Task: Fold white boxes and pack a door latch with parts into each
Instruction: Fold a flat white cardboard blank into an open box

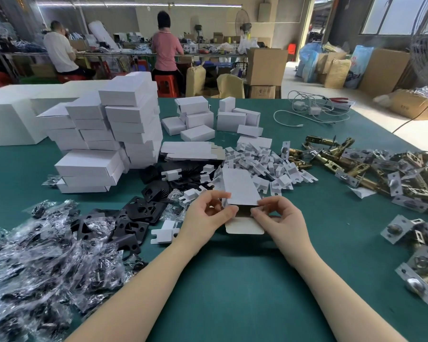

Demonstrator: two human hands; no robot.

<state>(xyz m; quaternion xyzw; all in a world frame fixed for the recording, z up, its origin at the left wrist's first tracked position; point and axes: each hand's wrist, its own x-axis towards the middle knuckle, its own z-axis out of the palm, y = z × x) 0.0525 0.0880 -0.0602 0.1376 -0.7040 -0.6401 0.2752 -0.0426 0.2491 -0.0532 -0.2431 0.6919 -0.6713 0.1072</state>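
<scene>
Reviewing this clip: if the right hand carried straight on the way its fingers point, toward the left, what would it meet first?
The right hand points left across the open end of the white box that it holds. Going on, it would likely meet the left hand, gripping the same end; depth between them is unclear.

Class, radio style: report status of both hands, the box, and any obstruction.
Left hand and right hand both pinching the white box, near end open, flap hanging. No latch in it yet. Nothing blocking; door latches piled to the right.
</scene>
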